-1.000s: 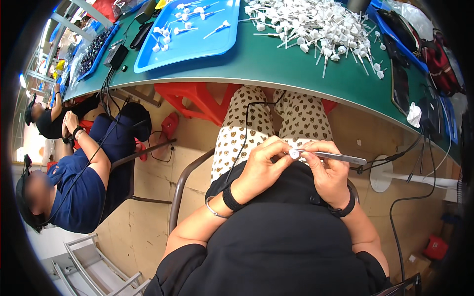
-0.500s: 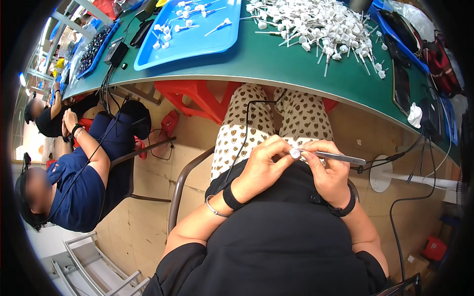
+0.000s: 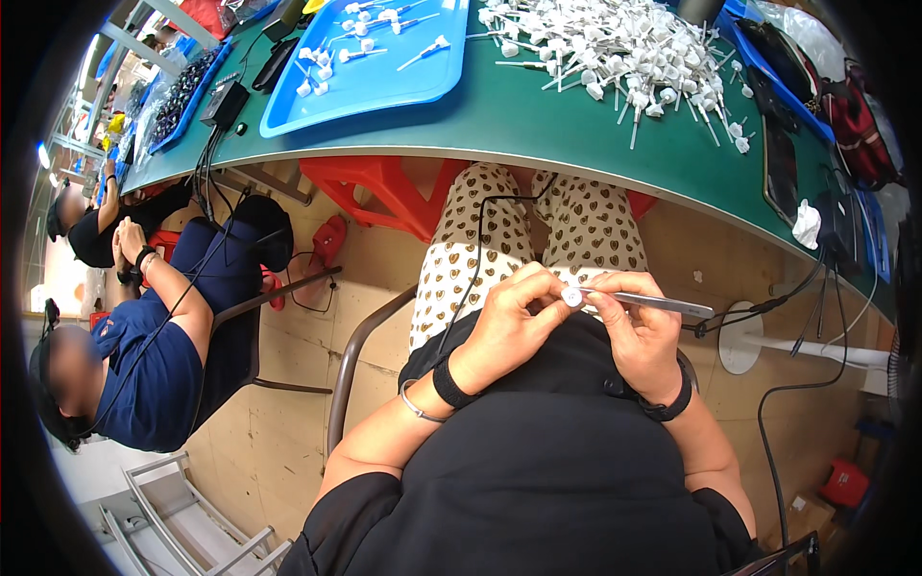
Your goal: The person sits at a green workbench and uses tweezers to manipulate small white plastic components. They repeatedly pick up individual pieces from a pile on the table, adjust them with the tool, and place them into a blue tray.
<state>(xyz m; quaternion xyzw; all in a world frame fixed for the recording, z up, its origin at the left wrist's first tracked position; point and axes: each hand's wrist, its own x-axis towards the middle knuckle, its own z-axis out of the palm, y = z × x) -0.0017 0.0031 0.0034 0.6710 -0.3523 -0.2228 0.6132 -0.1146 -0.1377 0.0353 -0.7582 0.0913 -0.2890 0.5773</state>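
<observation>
Above my lap, my left hand (image 3: 511,322) pinches a small white round part (image 3: 572,297) between thumb and fingers, its circular face turned up. My right hand (image 3: 645,338) is closed around metal tweezers (image 3: 677,306), whose blunt end sticks out to the right. The tips of the tweezers meet the white part, and the right fingertips are right beside it. Exactly where the tips touch is too small to make out. On the green table ahead lies a big pile of white flower-shaped pieces with thin stems (image 3: 615,58).
A blue tray (image 3: 403,86) with several similar white pieces stands on the table's (image 3: 538,125) left side. A phone (image 3: 780,178) and crumpled tissue (image 3: 807,225) lie at the right. Red stools (image 3: 384,192) are under the table. A seated co-worker (image 3: 154,355) is at left; cables hang at right.
The white part has tilted and shifted very slightly to the left between my fingers. Both hands otherwise keep their place. The co-worker's hands at left have moved a little.
</observation>
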